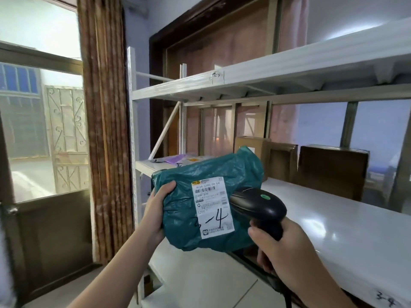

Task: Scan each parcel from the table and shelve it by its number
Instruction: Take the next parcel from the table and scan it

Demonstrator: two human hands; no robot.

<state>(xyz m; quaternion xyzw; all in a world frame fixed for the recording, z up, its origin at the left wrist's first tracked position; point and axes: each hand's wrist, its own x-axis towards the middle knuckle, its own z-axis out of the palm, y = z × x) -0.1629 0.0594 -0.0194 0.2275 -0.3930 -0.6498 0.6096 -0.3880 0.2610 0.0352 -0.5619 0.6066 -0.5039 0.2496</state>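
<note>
We grip one teal parcel (pixel 200 196) by its left edge in our left hand (pixel 156 210), our right hand (pixel 282 247) clenched round one black scanner (pixel 258 205) just right of its label (pixel 212 206), three brown boxes (pixel 331 170) standing on the shelf (pixel 347 221) beyond.

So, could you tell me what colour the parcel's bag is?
Dark teal green parcel, head view.

A small parcel depot or stockroom: white metal shelving (pixel 244 78) with handwritten number tags (pixel 385 300) on its edges, cardboard boxes (pixel 331 170) and mailers stored on it, a labelled parcel (pixel 209 203) under a barcode scanner (pixel 258 205)
</note>
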